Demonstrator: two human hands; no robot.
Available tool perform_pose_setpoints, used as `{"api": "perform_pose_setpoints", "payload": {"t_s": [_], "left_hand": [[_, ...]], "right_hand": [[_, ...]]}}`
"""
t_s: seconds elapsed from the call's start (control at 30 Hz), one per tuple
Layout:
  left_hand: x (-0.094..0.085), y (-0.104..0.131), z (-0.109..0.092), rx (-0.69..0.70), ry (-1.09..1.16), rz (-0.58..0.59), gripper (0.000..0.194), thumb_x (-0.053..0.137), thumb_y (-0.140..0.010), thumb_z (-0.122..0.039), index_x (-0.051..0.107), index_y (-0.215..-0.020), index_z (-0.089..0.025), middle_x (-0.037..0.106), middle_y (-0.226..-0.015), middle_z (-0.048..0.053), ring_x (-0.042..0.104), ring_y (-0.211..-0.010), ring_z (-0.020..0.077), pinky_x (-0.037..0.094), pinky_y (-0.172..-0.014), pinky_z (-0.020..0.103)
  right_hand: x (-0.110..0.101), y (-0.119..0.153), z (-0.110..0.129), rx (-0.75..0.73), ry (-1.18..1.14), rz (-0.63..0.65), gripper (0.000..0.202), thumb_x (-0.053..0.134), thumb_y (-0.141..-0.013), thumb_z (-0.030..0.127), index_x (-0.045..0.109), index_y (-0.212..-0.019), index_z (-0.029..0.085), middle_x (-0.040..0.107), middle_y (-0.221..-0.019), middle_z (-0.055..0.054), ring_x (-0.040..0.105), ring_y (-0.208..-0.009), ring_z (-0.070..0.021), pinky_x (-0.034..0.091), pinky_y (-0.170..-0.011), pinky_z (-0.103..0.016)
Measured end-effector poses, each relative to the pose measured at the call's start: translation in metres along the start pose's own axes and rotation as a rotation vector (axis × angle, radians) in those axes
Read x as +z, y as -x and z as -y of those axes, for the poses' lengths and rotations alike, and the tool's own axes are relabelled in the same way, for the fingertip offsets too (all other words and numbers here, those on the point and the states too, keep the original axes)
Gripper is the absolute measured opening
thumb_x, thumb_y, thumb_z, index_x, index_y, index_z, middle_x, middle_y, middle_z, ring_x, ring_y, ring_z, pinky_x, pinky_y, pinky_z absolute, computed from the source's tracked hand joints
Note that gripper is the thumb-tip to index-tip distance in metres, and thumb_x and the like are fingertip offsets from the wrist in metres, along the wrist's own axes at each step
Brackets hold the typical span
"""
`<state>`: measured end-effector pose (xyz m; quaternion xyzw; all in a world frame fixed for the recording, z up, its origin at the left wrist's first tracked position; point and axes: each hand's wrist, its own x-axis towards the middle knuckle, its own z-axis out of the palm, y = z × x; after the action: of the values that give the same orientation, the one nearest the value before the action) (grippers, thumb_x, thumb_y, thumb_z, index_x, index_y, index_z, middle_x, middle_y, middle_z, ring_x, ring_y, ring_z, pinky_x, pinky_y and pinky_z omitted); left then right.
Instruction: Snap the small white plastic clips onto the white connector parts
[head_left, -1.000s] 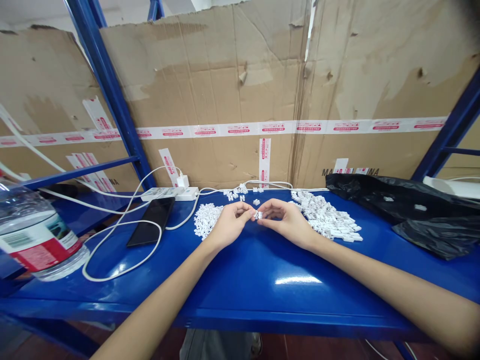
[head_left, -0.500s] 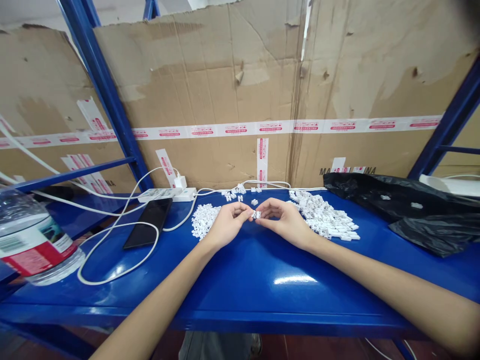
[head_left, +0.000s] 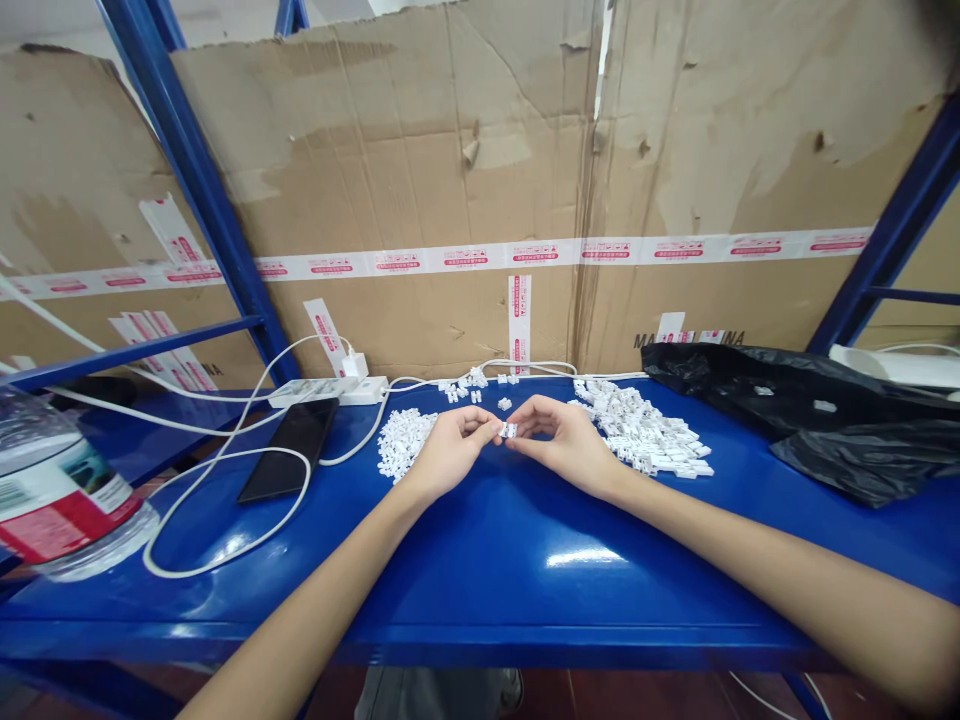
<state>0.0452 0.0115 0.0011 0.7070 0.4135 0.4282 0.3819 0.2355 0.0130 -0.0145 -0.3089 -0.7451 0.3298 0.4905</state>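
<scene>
Brown cardboard sheets (head_left: pixel 405 170): stood upright behind the back edge of the worktop, crossed by white tape with red print (head_left: pixel 465 256).
Glossy blue worktop (head_left: pixel 525 590): stretched beneath both hands, catching a bright reflection towards the front edge.
Crumpled black plastic bag (head_left: pixel 840 460): lay across the back right corner.
Clear plastic bottle with a red-and-white label (head_left: pixel 67 500): stood near the left edge.
Bare right hand (head_left: pixel 566 445): pinched the small white piece from the right, thumb against fingertips.
Bare left hand (head_left: pixel 456 445): pinched the same piece from the left, thumb and fingertips closed on it.
Heap of white oblong plastic pieces (head_left: pixel 652 430): spread beyond the right hand, reaching towards the back edge.
Flat black rectangular phone (head_left: pixel 281 465): lay left of the middle, just in front of the white power strip (head_left: pixel 360 390), crossed by a white cable.
Heap of tiny white plastic parts (head_left: pixel 401 440): sat just left of the left hand.
Loose white pieces (head_left: pixel 472 378): lay scattered near the middle of the back edge.
Small white piece with dark marks (head_left: pixel 511 431): rested between both sets of fingertips, apparently above the worktop; too small to read closely.
</scene>
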Motion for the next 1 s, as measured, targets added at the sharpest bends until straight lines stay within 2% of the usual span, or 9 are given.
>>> {"api": "perform_pose_setpoints", "payload": {"t_s": [0.27,0.37,0.47,0.77,1.0], "left_hand": [[0.0023,0.0014,0.0006,0.041,-0.010,-0.020,0.021,0.065,-0.086,-0.036,0.066,-0.087,-0.015,0.070,-0.081,0.004,0.065,-0.080,0.0178,0.048,-0.079,0.031],[0.0030,0.0020,-0.0018,0.047,-0.001,-0.013,0.023,0.065,-0.086,-0.036,0.070,-0.095,-0.015,0.075,-0.092,0.007,0.069,-0.088,0.0196,0.050,-0.085,0.032],[0.0027,0.0024,-0.0037,0.056,0.016,0.007,0.027,0.067,-0.085,-0.037,0.073,-0.099,-0.015,0.077,-0.101,0.009,0.070,-0.093,0.0212,0.052,-0.088,0.033],[0.0012,0.0023,-0.0019,0.080,0.044,-0.022,0.025,0.072,-0.080,-0.039,0.075,-0.089,-0.016,0.077,-0.089,0.006,0.070,-0.085,0.0199,0.054,-0.082,0.032],[0.0001,0.0027,-0.0007,0.063,0.043,-0.016,0.026,0.074,-0.078,-0.040,0.077,-0.087,-0.016,0.076,-0.085,0.005,0.068,-0.079,0.0183,0.051,-0.075,0.029]], "right_hand": [[-0.0007,0.0004,0.0025,-0.052,0.032,-0.015,0.016,0.078,-0.079,0.026,0.067,-0.087,0.019,0.074,-0.084,-0.003,0.071,-0.075,-0.0173,0.059,-0.074,-0.034],[-0.0011,0.0007,0.0065,-0.089,0.076,-0.028,0.013,0.078,-0.082,0.027,0.068,-0.086,0.019,0.074,-0.084,-0.003,0.070,-0.075,-0.0172,0.058,-0.075,-0.033],[-0.0016,0.0011,0.0083,-0.142,0.189,-0.058,0.008,0.077,-0.083,0.022,0.070,-0.088,0.020,0.074,-0.086,-0.001,0.068,-0.079,-0.0167,0.056,-0.078,-0.033],[-0.0040,0.0008,0.0038,-0.313,0.345,-0.061,0.015,0.074,-0.084,0.012,0.068,-0.094,0.021,0.070,-0.094,-0.003,0.064,-0.089,-0.0179,0.053,-0.074,-0.031],[-0.0046,0.0021,0.0048,-0.316,0.328,-0.044,0.015,0.072,-0.084,0.009,0.068,-0.093,0.020,0.069,-0.089,-0.002,0.064,-0.082,-0.0163,0.055,-0.076,-0.032]]}}
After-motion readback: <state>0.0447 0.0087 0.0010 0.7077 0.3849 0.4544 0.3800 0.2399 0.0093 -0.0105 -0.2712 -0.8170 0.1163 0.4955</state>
